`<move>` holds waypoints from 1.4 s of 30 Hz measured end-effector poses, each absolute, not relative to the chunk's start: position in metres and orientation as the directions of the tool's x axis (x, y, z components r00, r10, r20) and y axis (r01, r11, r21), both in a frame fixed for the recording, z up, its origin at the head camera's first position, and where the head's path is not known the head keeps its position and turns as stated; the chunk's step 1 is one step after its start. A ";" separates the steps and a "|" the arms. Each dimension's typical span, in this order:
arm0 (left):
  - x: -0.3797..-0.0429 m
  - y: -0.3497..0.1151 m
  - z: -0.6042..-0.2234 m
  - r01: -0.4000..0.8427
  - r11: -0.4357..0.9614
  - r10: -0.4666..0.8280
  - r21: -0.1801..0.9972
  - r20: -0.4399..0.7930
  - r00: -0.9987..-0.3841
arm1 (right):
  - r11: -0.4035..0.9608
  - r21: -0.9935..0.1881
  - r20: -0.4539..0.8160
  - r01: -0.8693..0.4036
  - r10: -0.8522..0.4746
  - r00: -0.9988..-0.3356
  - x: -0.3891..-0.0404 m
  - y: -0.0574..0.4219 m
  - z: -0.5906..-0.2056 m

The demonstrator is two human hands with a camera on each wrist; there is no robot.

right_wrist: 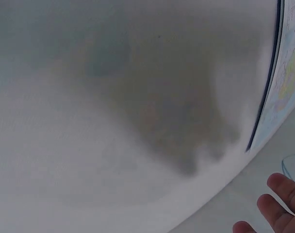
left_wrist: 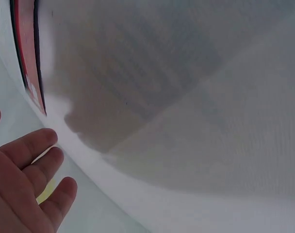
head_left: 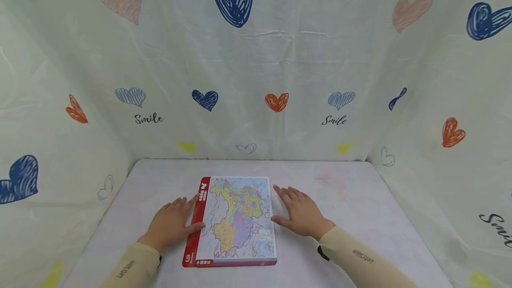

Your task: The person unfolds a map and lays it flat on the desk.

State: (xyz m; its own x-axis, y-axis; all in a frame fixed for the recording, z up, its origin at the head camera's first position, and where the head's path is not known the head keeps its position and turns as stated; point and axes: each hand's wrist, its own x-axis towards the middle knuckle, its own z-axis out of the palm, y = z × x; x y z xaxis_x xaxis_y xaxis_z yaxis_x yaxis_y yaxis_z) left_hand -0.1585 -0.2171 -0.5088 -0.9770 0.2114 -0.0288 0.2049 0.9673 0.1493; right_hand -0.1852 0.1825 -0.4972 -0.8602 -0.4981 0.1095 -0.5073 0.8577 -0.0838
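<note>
A flat map board (head_left: 236, 221) lies on the table, turned sideways, with a coloured map on its face and a red band down the left side. My left hand (head_left: 170, 221) is spread at the red band, thumb and index fingertip over its edge. On the other side my right hand (head_left: 300, 212) has its fingers extended, thumb tip close by the board's right edge. The left wrist view catches the left fingers (left_wrist: 38, 165) and a sliver of the red edge (left_wrist: 28, 48). In the right wrist view, the right fingers (right_wrist: 278, 208) appear below the board's edge (right_wrist: 283, 92).
The pale table (head_left: 340, 190) reaches back to a white curtain (head_left: 296, 66) printed with hearts and "Smile" lettering. The curtain also runs along the left and right sides. Light sleeves cover both forearms, with a dark band at each wrist.
</note>
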 end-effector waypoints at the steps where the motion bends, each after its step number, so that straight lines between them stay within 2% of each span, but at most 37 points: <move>1: -0.158 -0.216 -0.509 0.204 0.967 0.211 0.151 -0.032 -0.977 | 0.859 -0.092 0.102 -0.503 -0.495 -0.863 -0.185 0.179 -0.499; 7: -0.157 -0.211 -0.511 0.218 0.966 0.225 0.141 -0.028 -0.974 | 0.870 -0.146 0.052 -0.471 -0.469 -0.882 -0.183 0.163 -0.506; 16: -0.156 -0.203 -0.517 0.247 0.953 0.255 0.173 -0.021 -0.967 | 0.877 -0.122 -0.058 -0.466 -0.475 -0.878 -0.175 0.146 -0.513; 28: -0.156 -0.201 -0.516 0.143 0.932 0.171 0.333 -0.054 -0.984 | 0.870 -0.121 -0.070 -0.478 -0.488 -0.870 -0.176 0.140 -0.517; 34: -0.157 -0.201 -0.516 0.091 0.882 0.128 0.462 -0.049 -0.991 | 0.872 -0.194 -0.051 -0.450 -0.467 -0.883 -0.173 0.138 -0.515; 39: -0.159 -0.202 -0.517 0.019 0.781 0.078 0.624 -0.068 -0.995 | 0.867 -0.282 -0.036 -0.412 -0.438 -0.898 -0.170 0.138 -0.515; 42: -0.161 -0.204 -0.517 -0.018 0.734 0.060 0.679 -0.091 -0.994 | 0.855 -0.340 -0.028 -0.391 -0.425 -0.905 -0.167 0.138 -0.513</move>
